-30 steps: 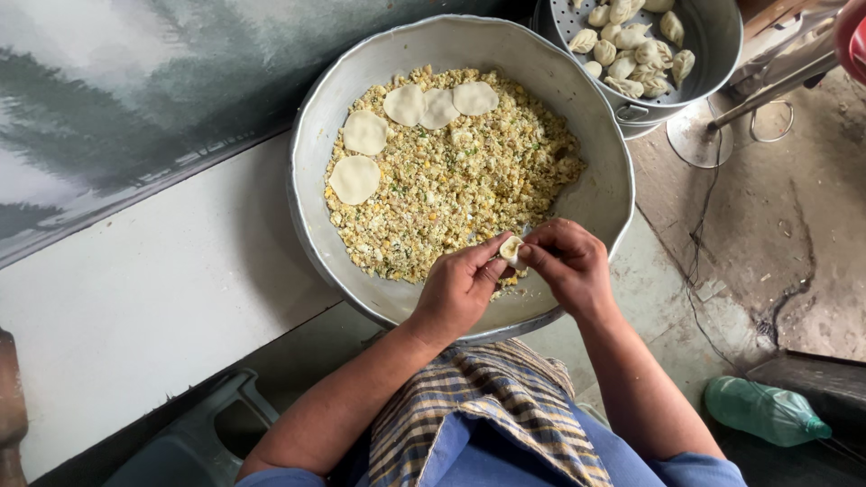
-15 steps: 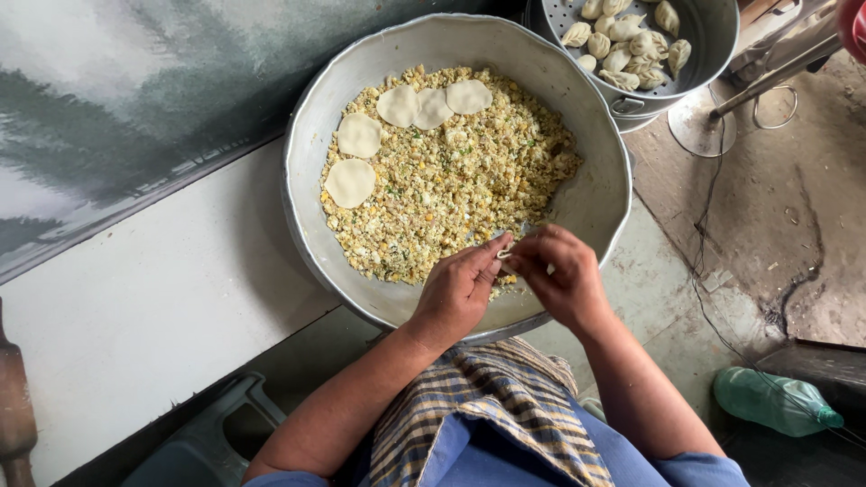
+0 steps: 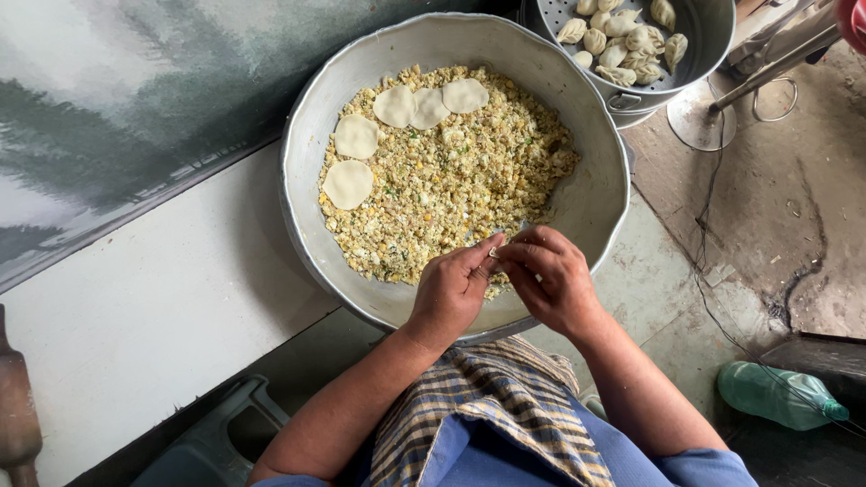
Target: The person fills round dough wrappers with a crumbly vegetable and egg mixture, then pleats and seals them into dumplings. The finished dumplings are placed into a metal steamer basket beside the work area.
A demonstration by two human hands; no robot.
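I see my left hand [image 3: 456,290] and right hand [image 3: 550,280] meeting over the near rim of the wide grey metal basin [image 3: 595,194], fingers pinched together on a small pale dough dumpling [image 3: 494,254] held between them, mostly hidden. The basin holds crumbly yellow-green chopped filling [image 3: 451,180], with five round flat dough wrappers [image 3: 356,137] lying along its far-left side. Beyond the basin's far-right rim sits a perforated metal steamer tray [image 3: 713,41] with folded dumplings [image 3: 622,41]. A green plastic bottle [image 3: 780,395] lies on the floor at the right.
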